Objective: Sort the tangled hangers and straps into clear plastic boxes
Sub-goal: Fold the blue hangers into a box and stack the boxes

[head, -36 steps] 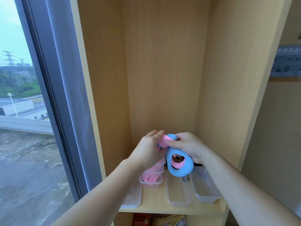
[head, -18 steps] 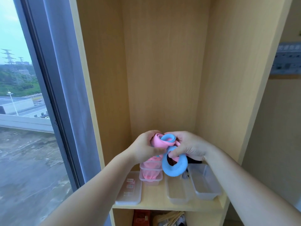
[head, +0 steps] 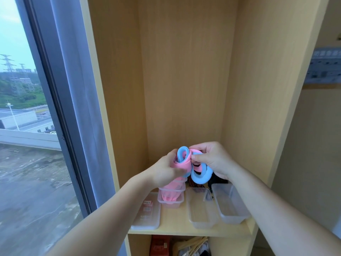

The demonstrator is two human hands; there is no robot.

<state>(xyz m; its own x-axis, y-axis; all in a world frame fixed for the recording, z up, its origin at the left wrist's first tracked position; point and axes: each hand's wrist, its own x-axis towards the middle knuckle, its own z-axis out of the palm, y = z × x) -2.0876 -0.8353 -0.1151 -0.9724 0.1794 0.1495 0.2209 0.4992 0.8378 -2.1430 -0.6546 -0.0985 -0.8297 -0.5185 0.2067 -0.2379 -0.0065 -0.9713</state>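
Head view: above the clear boxes (head: 230, 213) on the shelf (head: 177, 224), the left hand (head: 164, 170) is gripping the pink strap (head: 181, 166) while the right hand (head: 214, 159) is pinching the blue loop (head: 201, 179). Both are looking soft, light and floppy, so grasping beside their crossing seems wisest.

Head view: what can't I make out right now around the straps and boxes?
Head view, the only one:
Where the pink strap and blue loop interlock: covered by the left hand and right hand gripping them.
Dark items at the shelf's back: mostly hidden behind the right hand and blue loop.
Lid label: too small to read.
Lower shelf contents: cut off by the bottom edge.
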